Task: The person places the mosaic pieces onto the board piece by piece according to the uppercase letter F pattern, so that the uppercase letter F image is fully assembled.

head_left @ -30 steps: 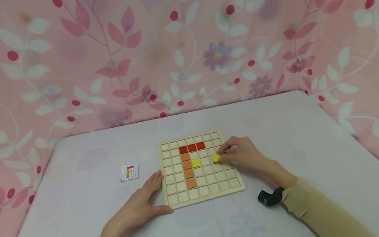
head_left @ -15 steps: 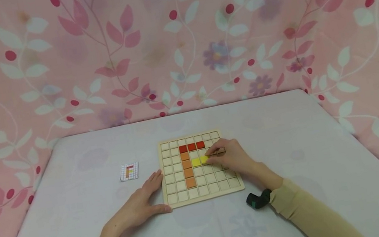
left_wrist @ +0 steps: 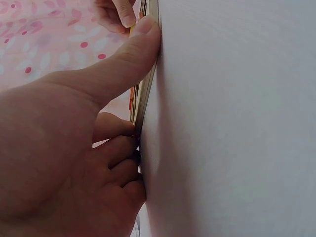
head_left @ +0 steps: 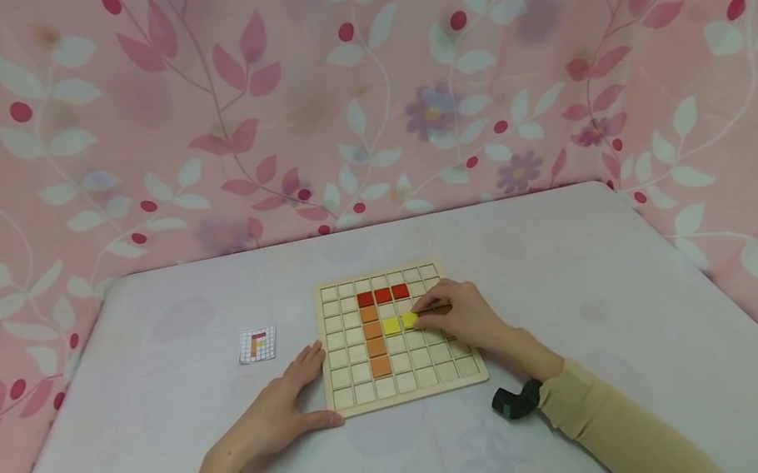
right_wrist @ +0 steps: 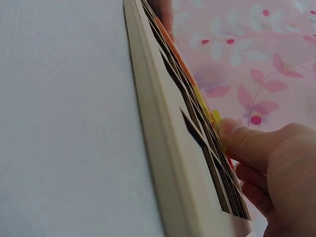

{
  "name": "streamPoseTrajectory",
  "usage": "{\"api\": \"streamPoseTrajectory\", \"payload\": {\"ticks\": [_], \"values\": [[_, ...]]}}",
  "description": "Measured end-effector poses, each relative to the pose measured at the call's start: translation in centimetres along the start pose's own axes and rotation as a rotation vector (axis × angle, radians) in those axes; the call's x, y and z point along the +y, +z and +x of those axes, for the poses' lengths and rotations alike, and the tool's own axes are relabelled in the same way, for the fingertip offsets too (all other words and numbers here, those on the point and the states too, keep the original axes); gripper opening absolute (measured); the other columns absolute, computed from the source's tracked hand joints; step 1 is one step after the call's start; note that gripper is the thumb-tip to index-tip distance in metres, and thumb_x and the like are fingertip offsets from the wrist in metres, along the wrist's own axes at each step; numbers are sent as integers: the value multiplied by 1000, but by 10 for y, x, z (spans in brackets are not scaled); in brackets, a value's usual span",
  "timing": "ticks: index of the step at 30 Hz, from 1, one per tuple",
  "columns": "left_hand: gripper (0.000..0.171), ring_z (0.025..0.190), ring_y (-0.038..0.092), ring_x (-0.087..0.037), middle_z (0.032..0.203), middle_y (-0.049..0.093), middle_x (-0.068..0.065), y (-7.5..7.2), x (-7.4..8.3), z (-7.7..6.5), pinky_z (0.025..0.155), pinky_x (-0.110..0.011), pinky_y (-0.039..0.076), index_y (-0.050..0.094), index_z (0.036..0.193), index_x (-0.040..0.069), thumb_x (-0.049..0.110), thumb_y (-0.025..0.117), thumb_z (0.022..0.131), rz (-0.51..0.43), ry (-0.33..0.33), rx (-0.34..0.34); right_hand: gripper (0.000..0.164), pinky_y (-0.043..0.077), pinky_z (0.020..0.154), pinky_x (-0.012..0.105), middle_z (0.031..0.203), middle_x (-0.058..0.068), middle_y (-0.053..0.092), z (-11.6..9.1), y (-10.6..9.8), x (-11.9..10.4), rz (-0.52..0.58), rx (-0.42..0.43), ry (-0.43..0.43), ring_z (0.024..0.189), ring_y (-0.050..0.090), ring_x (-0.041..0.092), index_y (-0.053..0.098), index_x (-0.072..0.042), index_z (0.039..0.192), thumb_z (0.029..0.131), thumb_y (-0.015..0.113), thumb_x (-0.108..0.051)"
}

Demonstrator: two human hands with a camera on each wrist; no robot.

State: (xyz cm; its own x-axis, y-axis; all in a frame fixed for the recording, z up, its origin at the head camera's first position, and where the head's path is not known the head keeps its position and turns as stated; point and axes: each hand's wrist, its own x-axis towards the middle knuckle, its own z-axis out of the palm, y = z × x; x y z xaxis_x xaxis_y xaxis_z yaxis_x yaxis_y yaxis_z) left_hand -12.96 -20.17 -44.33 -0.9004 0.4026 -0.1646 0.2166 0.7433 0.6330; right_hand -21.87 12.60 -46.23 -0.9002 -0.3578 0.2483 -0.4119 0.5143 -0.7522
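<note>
A square wooden grid board (head_left: 415,396) lies on the table. Set in its cells are several orange tiles (head_left: 374,330) in a column, a row of red tiles (head_left: 383,295) at the top, and one yellow tile (head_left: 391,326) beside the orange column. Just right of that, my right hand (head_left: 467,314) pinches a second yellow tile (head_left: 409,321) between thumb and fingers; in the right wrist view this yellow tile (right_wrist: 216,116) stands slightly tilted above the board surface. My left hand (head_left: 280,410) rests with extended fingers and thumb against the board's left edge and lower-left corner.
A small card (head_left: 257,345) printed with a coloured grid pattern lies left of the board. White cloth covers the table (head_left: 171,307). A pink floral curtain (head_left: 356,105) hangs behind and along both sides.
My right hand has carried the second yellow tile leftward to the cell beside the first one, and has hardly moved in the last half second. The left hand has stayed in place.
</note>
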Motion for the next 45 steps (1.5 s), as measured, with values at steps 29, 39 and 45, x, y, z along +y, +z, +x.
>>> {"api": "streamPoseTrajectory", "payload": {"ticks": [29,39,45], "values": [[105,154,14,-33,167,20,-5,4,-2,-1,119,-63,19,30,157,9,53,81,77,-17,-16,-3,24,56,82,28,97,0,71,-4,6,9,-24,12,-138,93,64,14,78,-11,101,79,86,-19],[104,154,15,-34,167,21,-6,3,-1,-2,119,-64,19,31,157,8,53,80,77,-8,-1,-1,26,55,85,31,98,-2,72,-3,4,8,-62,10,-165,95,63,12,78,-12,103,79,86,-19],[103,154,15,-34,167,21,-6,2,0,-1,119,-63,20,31,157,7,52,80,78,0,9,4,26,55,84,32,99,-1,72,-3,4,9,-67,18,-192,95,63,13,78,-12,104,80,85,-18]]}}
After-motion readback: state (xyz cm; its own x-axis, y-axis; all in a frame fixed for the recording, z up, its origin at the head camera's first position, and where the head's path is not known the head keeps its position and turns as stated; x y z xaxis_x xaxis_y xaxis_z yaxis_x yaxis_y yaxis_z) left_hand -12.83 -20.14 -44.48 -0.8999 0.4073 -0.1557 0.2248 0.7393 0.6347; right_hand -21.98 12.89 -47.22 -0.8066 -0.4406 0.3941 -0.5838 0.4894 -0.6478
